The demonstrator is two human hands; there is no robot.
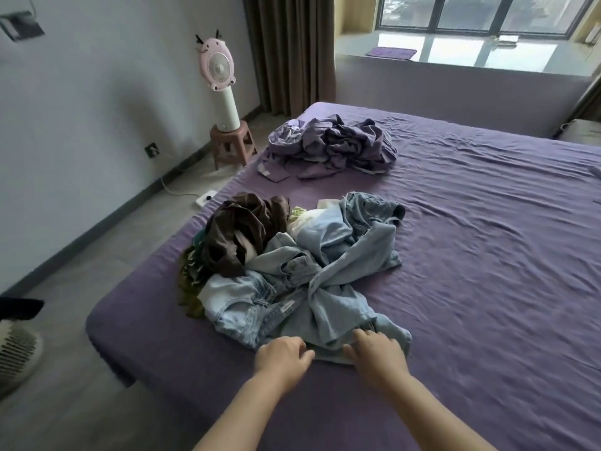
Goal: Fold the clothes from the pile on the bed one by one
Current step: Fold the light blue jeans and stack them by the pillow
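From the head camera, a pile of clothes lies on the purple bed, toward ten o'clock of its middle. At six o'clock of the pile, the left hand and right hand both grip the near edge of a light blue garment. Crumpled purple bedding sits at twelve o'clock.

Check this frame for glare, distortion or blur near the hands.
Head view: daylight glares off the window ledge; wide-angle bending curves the wall and bed edges; left hand and right hand are slightly soft at the pile's near edge, where the light blue garment stays readable.
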